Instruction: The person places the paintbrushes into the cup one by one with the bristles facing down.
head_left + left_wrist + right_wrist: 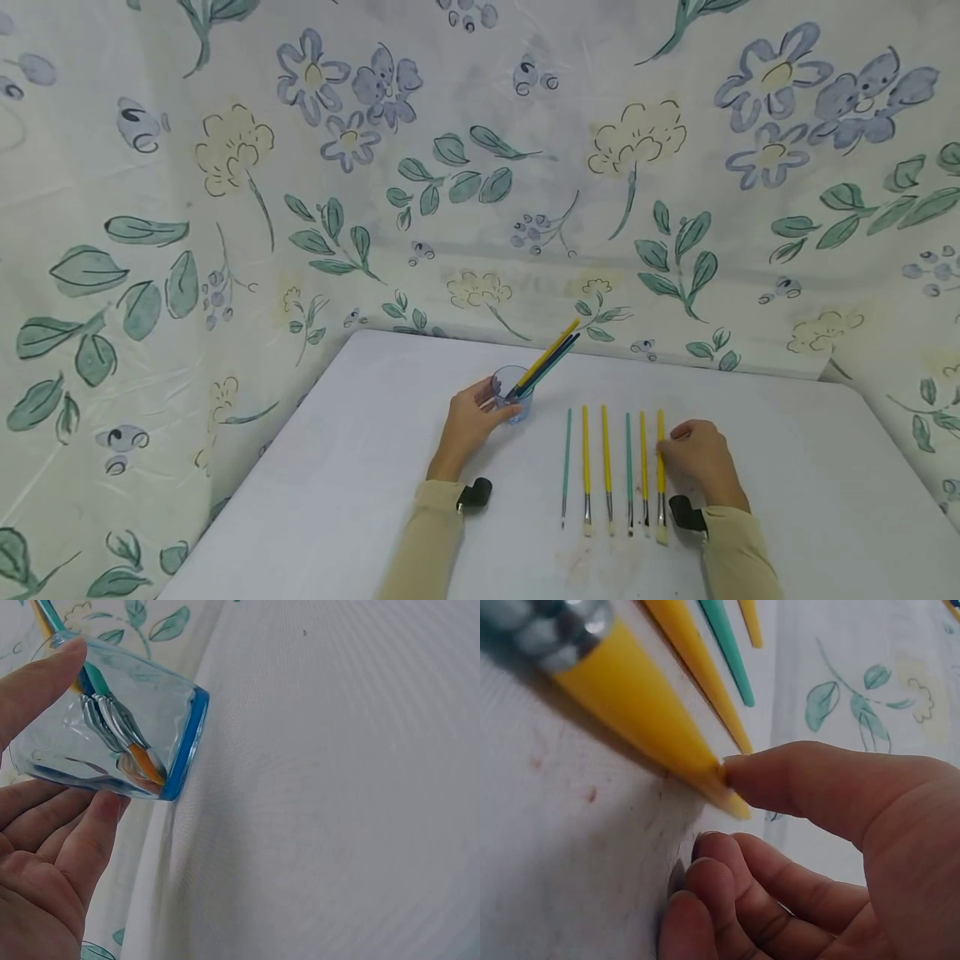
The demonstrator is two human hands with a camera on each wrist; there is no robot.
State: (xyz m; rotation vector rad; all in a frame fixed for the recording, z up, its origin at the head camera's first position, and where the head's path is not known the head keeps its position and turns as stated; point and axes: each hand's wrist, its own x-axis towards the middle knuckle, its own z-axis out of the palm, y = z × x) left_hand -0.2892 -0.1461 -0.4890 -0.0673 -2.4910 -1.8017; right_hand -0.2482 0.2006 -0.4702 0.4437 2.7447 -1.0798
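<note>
My left hand (472,421) grips a clear glass (139,724) with a blue base, its thumb on one side and fingers on the other. Several paintbrushes (546,362) with yellow, dark blue and green handles lean out of it to the right. At the right end of a row on the table, my right hand (701,454) touches a yellow paintbrush (661,467) with its thumb (795,780). Its other fingers (712,881) are loosely bent beside the handle, low against the white cloth. That brush lies with its bristles toward me.
Left of that brush, more yellow paintbrushes (605,458) and green-handled paintbrushes (567,458) lie roughly parallel, bristles toward me. Faint reddish stains mark the white tabletop (337,500) near the bristles. A floral cloth (480,208) hangs behind and to the sides.
</note>
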